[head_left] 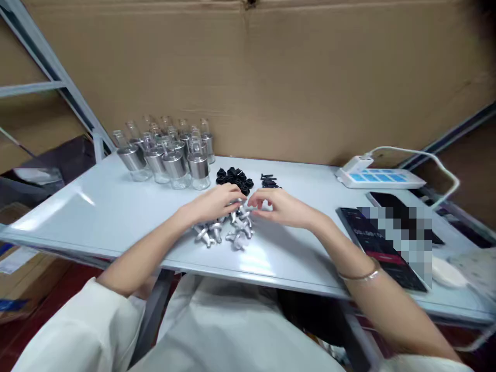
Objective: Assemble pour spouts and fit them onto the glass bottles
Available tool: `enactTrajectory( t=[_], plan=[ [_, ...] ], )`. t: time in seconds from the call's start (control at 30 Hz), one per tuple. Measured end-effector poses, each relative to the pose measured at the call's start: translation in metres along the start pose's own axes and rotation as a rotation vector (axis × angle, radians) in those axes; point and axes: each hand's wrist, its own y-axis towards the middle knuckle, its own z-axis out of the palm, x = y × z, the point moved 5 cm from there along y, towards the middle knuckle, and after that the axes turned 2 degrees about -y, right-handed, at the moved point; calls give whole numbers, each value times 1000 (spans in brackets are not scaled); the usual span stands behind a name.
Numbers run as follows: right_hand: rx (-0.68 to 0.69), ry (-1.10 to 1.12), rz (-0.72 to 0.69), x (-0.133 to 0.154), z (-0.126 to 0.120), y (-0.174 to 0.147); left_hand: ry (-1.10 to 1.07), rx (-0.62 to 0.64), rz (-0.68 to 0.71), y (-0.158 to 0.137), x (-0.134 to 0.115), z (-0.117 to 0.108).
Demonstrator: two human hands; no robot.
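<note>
Left hand (221,201) and right hand (279,206), partly curled; whether anything is gripped cannot be told. Silver pronged fittings (238,239), heaped beneath; black caps (234,177), placed just beyond.

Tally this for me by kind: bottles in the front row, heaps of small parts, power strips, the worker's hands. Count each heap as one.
Front-row bottles: 4
Heaps: silver parts, chunky black parts, slim black pieces: 3
Power strip: 1
Hands: left hand, right hand: 2
Total: 10
</note>
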Motion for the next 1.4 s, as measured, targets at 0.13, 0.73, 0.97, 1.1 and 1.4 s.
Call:
enactTrajectory(
  t=[0.13,0.73,0.97,1.1,1.4],
  plan=[
    [4,23,2,0,5,1,39,-10,-5,-1,5,0],
    [83,-20,166,-3,19,2,168,-14,33,-1,-5,1],
    [57,-86,161,0,16,-2,143,-23,39,-2,-5,4],
    [-28,-74,156,-3,5,-8,159,-56,58,-2,-1,5],
    [-102,633,30,-1,-25,-26,-512,-568,126,-37,-68,-40]
  ],
)
